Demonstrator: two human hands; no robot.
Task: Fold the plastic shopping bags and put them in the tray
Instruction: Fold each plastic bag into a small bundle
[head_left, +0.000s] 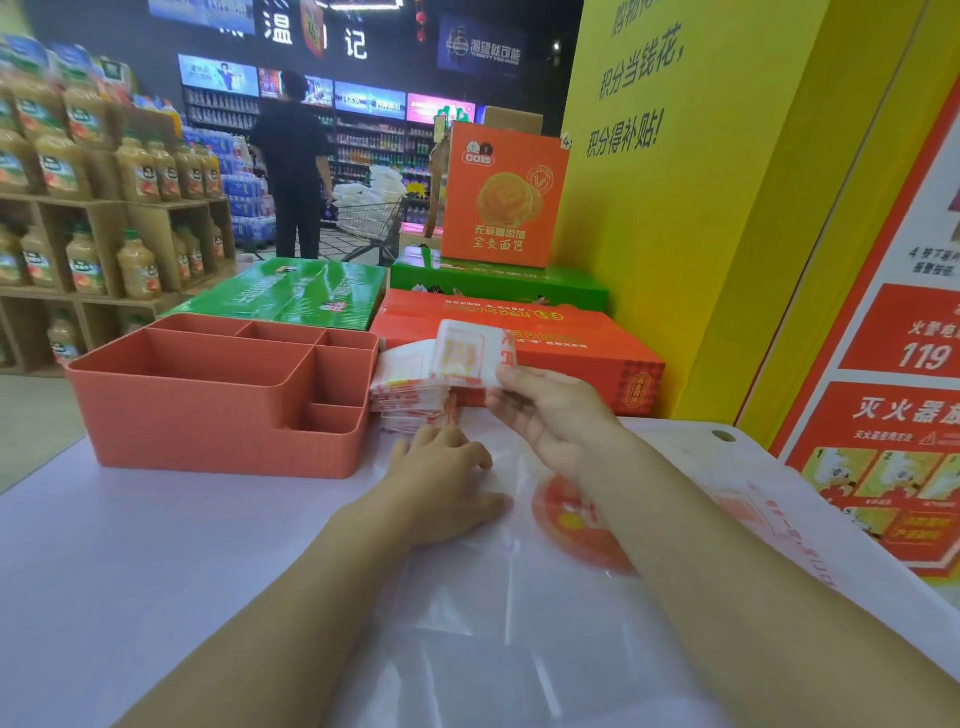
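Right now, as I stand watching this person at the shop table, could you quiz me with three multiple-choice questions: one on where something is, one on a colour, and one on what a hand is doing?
1. Where is the stack of folded bags?
A) on the table beside the tray
B) inside the tray
C) in a drawer

2. What colour is the tray?
A) blue
B) white
C) terracotta orange

3. What is the right hand doing?
A) lying flat on the table
B) holding a folded bag
C) gripping the tray

Answers:
1 A: the stack sits just outside the tray's right wall.
2 C: its walls and dividers are all that orange.
3 B: its fingers pinch the bag, raised above the stack.
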